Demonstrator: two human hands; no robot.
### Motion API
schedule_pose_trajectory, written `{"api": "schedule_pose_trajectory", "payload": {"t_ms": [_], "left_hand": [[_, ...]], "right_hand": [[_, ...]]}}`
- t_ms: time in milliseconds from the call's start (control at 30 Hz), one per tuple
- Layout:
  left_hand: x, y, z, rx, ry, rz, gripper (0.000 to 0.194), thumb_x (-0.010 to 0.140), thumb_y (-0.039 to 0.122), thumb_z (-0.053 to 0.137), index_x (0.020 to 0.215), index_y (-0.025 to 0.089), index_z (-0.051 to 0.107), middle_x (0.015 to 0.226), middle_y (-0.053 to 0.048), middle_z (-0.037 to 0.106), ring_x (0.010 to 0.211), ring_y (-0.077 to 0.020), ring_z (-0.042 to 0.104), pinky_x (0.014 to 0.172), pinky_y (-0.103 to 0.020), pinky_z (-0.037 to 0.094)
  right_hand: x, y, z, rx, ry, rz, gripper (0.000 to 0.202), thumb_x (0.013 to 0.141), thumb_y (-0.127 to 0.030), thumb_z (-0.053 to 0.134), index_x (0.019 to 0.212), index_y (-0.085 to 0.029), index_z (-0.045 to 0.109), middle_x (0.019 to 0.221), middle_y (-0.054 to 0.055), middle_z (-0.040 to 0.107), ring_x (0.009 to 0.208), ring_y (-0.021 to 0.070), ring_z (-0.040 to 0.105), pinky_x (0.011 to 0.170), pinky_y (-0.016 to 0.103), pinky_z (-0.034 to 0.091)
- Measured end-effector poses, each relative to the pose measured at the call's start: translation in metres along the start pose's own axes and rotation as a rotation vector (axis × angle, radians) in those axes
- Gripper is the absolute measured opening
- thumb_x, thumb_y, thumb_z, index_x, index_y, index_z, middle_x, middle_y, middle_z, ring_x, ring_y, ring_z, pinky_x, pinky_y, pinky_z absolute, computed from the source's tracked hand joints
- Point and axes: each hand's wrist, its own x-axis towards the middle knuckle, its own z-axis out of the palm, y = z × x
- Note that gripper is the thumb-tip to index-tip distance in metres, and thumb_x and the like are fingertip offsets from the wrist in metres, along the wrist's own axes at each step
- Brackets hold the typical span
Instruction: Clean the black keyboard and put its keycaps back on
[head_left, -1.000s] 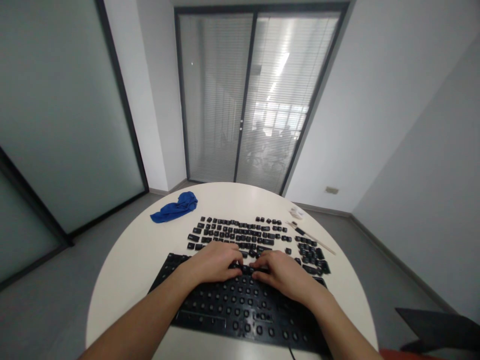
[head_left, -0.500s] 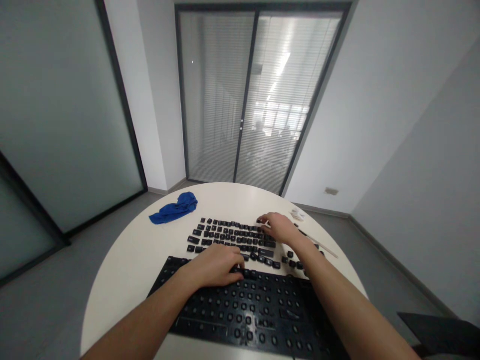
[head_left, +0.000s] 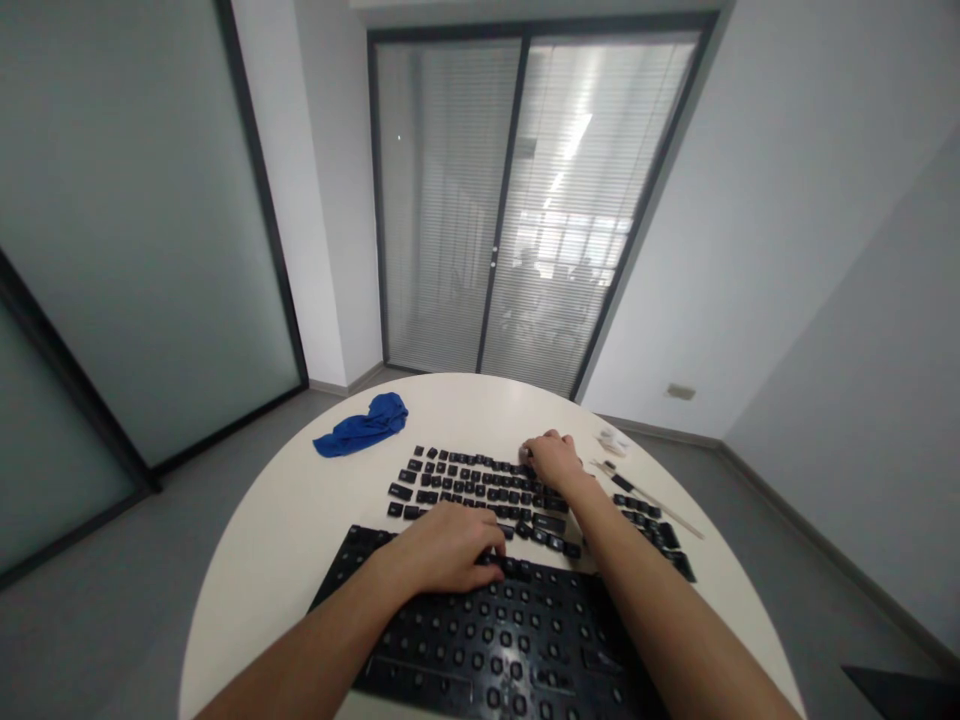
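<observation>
A black keyboard base (head_left: 465, 650), its key posts mostly bare, lies across the near part of the table. My left hand (head_left: 454, 548) rests over its far edge, fingers and thumb curled together at the top row. Whatever lies between those fingertips is hidden. Beyond the base, loose black keycaps (head_left: 471, 489) are laid out in rows like a keyboard. My right hand (head_left: 553, 460) reaches to the far right end of these rows. Its fingers are closed at a small dark keycap (head_left: 525, 455), which they partly cover.
On the round white table (head_left: 255, 560), a crumpled blue cloth (head_left: 364, 425) lies at the far left. A thin brush-like stick (head_left: 660, 503) and small white items (head_left: 613, 442) are at the right. More keycaps (head_left: 660, 535) sit beside my right forearm.
The view has shifted slightly. My right hand stays at the far end of the keycap rows, its fingers drawn closer together. My left hand remains at the base's far edge.
</observation>
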Motion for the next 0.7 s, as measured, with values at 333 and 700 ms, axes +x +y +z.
{"api": "schedule_pose_trajectory", "payload": {"t_ms": [333, 700], "left_hand": [[-0.001, 0.000, 0.000, -0.007, 0.002, 0.006, 0.016, 0.087, 0.034, 0.069, 0.097, 0.023, 0.072, 0.098, -0.002, 0.071, 0.086, -0.0204, 0.068, 0.071, -0.028, 0.049], [-0.001, 0.005, -0.002, -0.017, 0.009, -0.005, 0.015, 0.087, 0.033, 0.069, 0.098, 0.023, 0.072, 0.097, -0.001, 0.070, 0.086, -0.0194, 0.066, 0.072, -0.028, 0.047]], "right_hand": [[-0.004, 0.004, -0.004, 0.094, 0.072, 0.003, 0.030, 0.090, -0.013, 0.052, 0.110, -0.017, 0.074, 0.111, 0.016, 0.073, 0.115, 0.0299, 0.057, 0.096, 0.042, 0.032], [-0.089, -0.011, -0.037, 0.393, 0.133, -0.139, 0.026, 0.086, -0.021, 0.065, 0.110, -0.022, 0.074, 0.098, 0.005, 0.076, 0.089, 0.0201, 0.069, 0.082, 0.027, 0.050]]}}
